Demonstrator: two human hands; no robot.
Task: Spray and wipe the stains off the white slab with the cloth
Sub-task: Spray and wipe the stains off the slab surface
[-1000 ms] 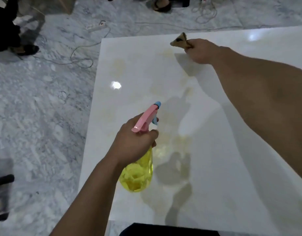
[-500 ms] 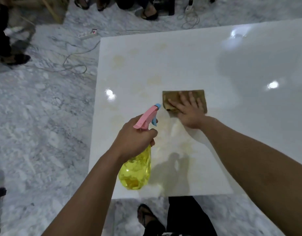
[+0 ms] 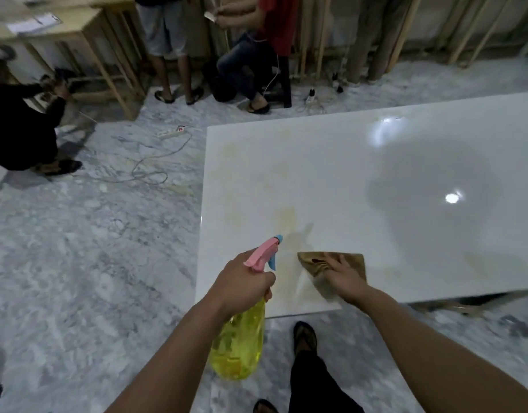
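Observation:
The glossy white slab (image 3: 376,180) fills the right half of the view, with faint yellowish stains (image 3: 286,219) on its left part. My left hand (image 3: 242,281) grips a yellow spray bottle (image 3: 239,344) with a pink trigger head and blue nozzle, held over the slab's near left corner. My right hand (image 3: 344,280) presses flat on a brown cloth (image 3: 331,262) lying on the slab near its front edge, just right of the nozzle.
Grey marble floor (image 3: 93,263) surrounds the slab. A power strip with a cable (image 3: 173,132) lies on the floor at the slab's far left. Several people (image 3: 257,49) stand or sit by wooden tables at the back; another crouches at left. My feet (image 3: 304,338) are below the front edge.
My right hand dragged the cloth from the far part of the slab back toward the front edge. The view lifted and now takes in the back of the room. The bottle stayed in my left hand.

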